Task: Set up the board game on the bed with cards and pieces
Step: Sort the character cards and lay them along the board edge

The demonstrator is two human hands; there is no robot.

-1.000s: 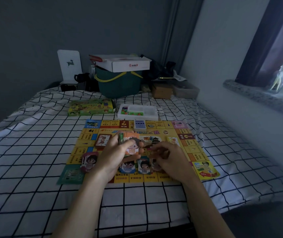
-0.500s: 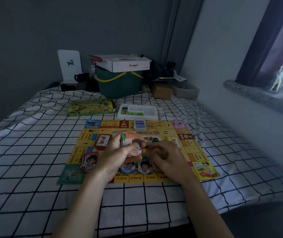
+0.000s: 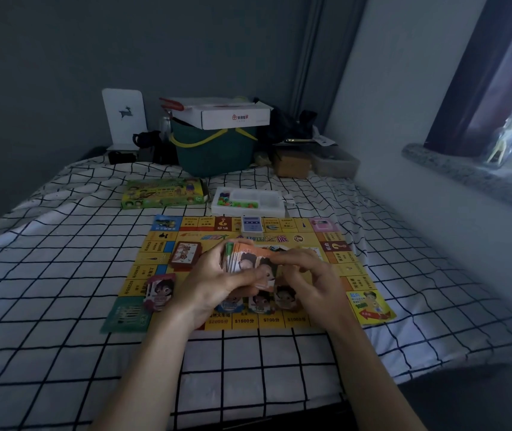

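Note:
A yellow game board [image 3: 354,269] lies flat on the checked bedsheet. Above its middle, my left hand [image 3: 214,284] grips a thick stack of character cards [image 3: 248,259], thumb across the front. My right hand [image 3: 313,281] pinches the top orange card at the stack's right side. Three small character cards [image 3: 261,301] lie in a row along the board's near edge, partly hidden by my hands. Another character card [image 3: 160,290] sits at the board's left edge. A red card deck [image 3: 185,255] and a blue deck [image 3: 251,224] rest on the board.
A green card [image 3: 125,315] lies off the board's near-left corner. Behind the board are the green game box [image 3: 163,193] and a white tray of pieces [image 3: 247,201]. A green basket [image 3: 214,150] carrying a white carton stands at the bed's head. The wall runs along the right.
My right hand has moved up from the row of cards on the board to the stack and now pinches its top card. The left hand has held the stack nearly still.

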